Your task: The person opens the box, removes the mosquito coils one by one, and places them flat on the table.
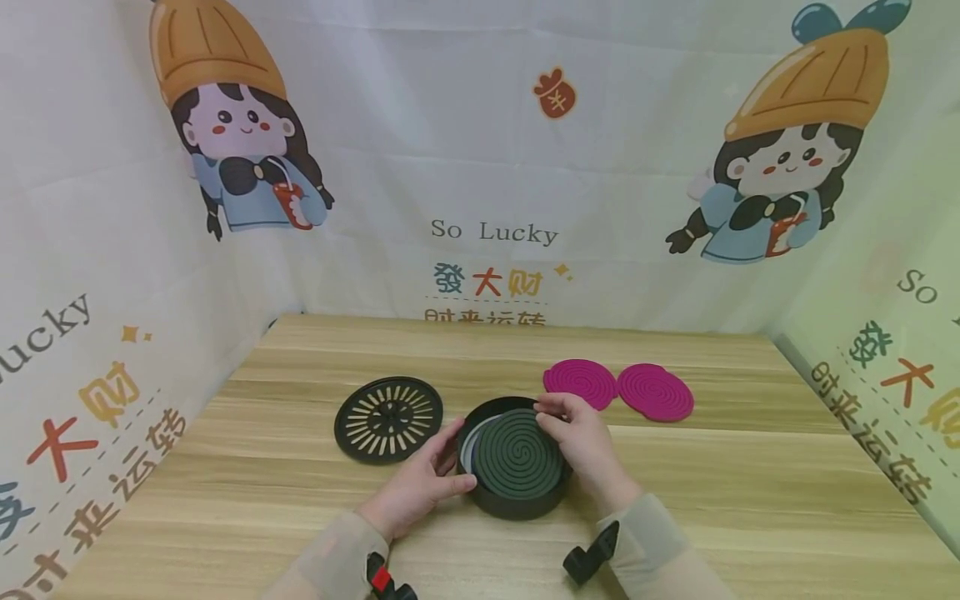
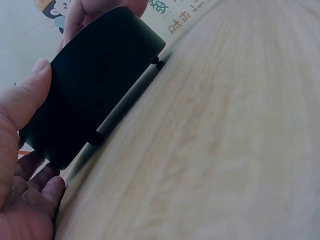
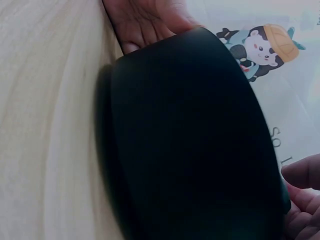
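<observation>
A black round holder [image 1: 517,498] stands on the wooden table [image 1: 750,500]. A dark green spiral coil [image 1: 519,454] lies tilted in its mouth. My left hand [image 1: 456,460] grips the holder's left wall, thumb on the near side. My right hand [image 1: 553,414] pinches the coil's far right edge above the rim. In the left wrist view the holder's dark wall [image 2: 95,85] fills the upper left, with my left thumb [image 2: 25,100] against it. The right wrist view is filled by the holder's wall [image 3: 190,140], with my right fingertips [image 3: 305,200] at the lower right.
A black slotted lid [image 1: 388,419] lies flat just left of the holder. Two magenta spiral coils [image 1: 581,382] [image 1: 655,391] lie side by side behind it to the right. Printed cloth walls [image 1: 480,167] close the table in at the back and both sides.
</observation>
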The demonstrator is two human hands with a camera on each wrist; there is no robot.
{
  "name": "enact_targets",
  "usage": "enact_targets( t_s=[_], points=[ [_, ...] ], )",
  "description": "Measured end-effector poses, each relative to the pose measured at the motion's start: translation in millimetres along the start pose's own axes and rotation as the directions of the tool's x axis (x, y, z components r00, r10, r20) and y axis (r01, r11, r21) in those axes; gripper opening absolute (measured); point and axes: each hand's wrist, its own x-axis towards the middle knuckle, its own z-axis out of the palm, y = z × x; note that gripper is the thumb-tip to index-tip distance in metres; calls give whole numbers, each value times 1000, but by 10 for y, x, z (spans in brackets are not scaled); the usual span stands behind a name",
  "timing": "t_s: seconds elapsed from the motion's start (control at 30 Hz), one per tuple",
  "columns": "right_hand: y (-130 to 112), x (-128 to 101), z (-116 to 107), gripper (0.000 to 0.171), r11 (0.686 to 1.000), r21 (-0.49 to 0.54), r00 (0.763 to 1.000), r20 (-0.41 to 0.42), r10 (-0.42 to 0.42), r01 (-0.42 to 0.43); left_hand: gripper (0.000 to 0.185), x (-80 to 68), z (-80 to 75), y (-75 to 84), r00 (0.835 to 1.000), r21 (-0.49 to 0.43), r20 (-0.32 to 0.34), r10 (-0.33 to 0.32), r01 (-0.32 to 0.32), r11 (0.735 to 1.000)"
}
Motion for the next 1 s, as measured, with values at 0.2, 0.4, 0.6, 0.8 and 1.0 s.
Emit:
enact_targets(
  t_s=[0.2,0.4,0.6,0.8,1.0],
  points=[
    [-45,-25,-25,33,998,63,1000,30,-6,4,93,0,3,1,1000,-5,-1,4,-4,1000],
    [-27,-13,-47,39,992,120,998,61,22,-29,93,1,4,-2,1000,-7,-4,3,-3,1000],
    [-13,7,-55,41,987,152,997,60,50,-59,93,3,-8,-19,1000,-1,-6,6,-6,1000],
    [-26,2,-67,39,984,167,996,69,50,-61,96,-4,-16,-18,1000,23,-11,2,-2,1000],
    [-35,6,-80,40,976,183,990,93,107,-122,96,-12,-22,-12,1000,37,-14,-4,4,999]
  ],
)
